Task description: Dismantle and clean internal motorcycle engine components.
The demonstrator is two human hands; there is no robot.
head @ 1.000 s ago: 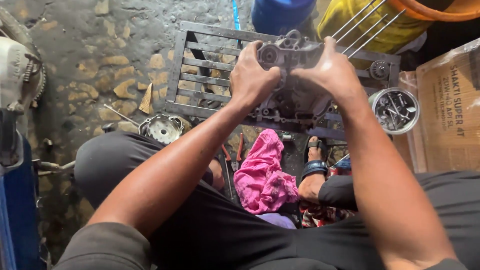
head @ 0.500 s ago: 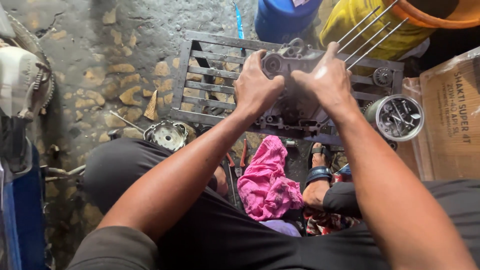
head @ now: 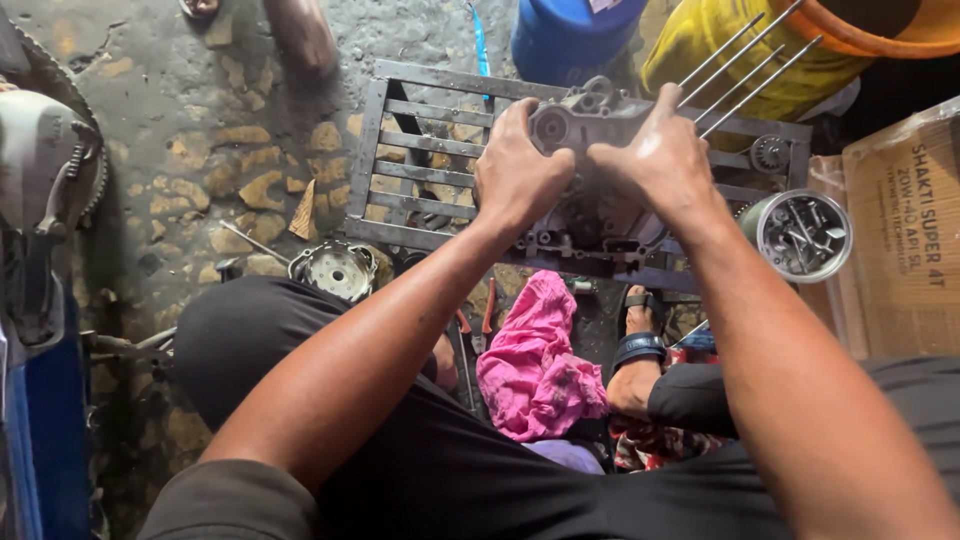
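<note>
Engine casing (head: pixel 598 165) sits on the metal grate (head: pixel 420 160), and we grip it from both sides, arms stretched forward over our knees. Our left hand (head: pixel 520 172) clamps its left end, fingers curled over the top; our right hand (head: pixel 660 160) presses the right side, thumb raised. Our palms hide much of the casing's upper face. Long studs (head: pixel 745 65) jut toward the yellow drum (head: pixel 720 40). A pink rag (head: pixel 535 360) lies below, a tin of parts (head: pixel 805 235) just right.
</note>
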